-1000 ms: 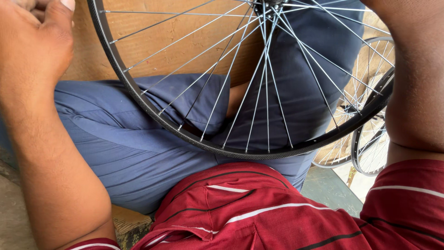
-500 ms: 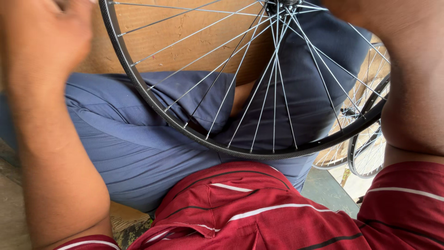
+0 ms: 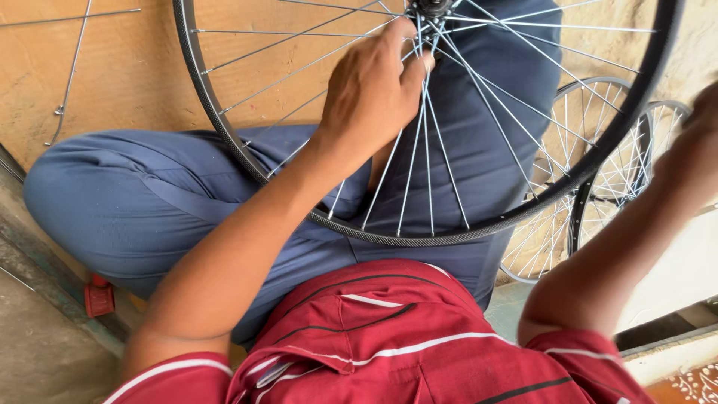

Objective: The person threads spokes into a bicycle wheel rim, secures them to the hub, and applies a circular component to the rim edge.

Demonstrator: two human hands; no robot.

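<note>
A bicycle wheel with a black rim (image 3: pixel 419 238) and thin silver spokes rests over my crossed legs in blue trousers (image 3: pixel 134 202). Its hub (image 3: pixel 432 7) is at the top edge of the view. My left hand (image 3: pixel 372 91) reaches in between the spokes just below the hub, and its fingers pinch a spoke (image 3: pixel 420 112). My right hand (image 3: pixel 699 138) is blurred at the right edge, just outside the rim, with part of it out of view. Whether it grips anything is hidden.
Loose spokes (image 3: pixel 71 71) lie on the tan floor at the upper left. Two more spoked wheels (image 3: pixel 598 161) stand behind the rim on the right. A small red object (image 3: pixel 99 298) sits by my knee. A raised ledge (image 3: pixel 673 344) runs at the lower right.
My left hand has come down from the upper left corner and in among the spokes near the hub. My right arm has swung out to the right edge.
</note>
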